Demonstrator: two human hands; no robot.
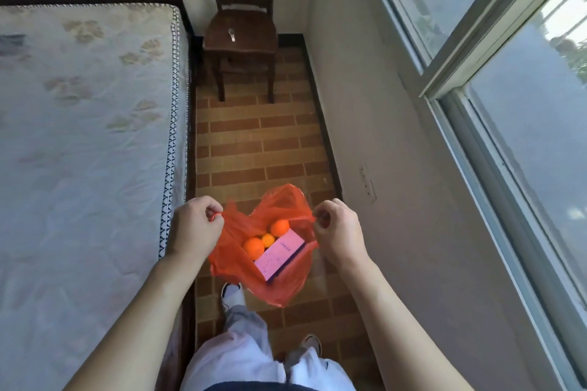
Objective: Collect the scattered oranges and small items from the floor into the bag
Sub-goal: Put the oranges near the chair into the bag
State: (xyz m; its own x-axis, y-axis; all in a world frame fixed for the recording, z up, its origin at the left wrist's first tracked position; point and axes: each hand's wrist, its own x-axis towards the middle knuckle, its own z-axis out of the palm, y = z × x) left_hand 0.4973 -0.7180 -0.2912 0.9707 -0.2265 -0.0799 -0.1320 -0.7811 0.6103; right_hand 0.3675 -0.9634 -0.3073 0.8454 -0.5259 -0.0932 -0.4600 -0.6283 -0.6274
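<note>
While the left hand [194, 225] pinches 1 handle of the bag [279, 282] and the right hand [338, 230] pinches the other, the bag hangs above the floor [254, 143] with 3 oranges [254, 247] and a pink box [281, 253] inside. Thin plastic may tear, or a handle may slip. No other loose items seem left on the floor, though the bag hides part of it.

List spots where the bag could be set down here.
Bare brick floor runs between the mattress edge and the wall, from the bag forward to the chair. The mattress top is also free. It is tight near the feet, and a small item sits on the chair seat.
</note>
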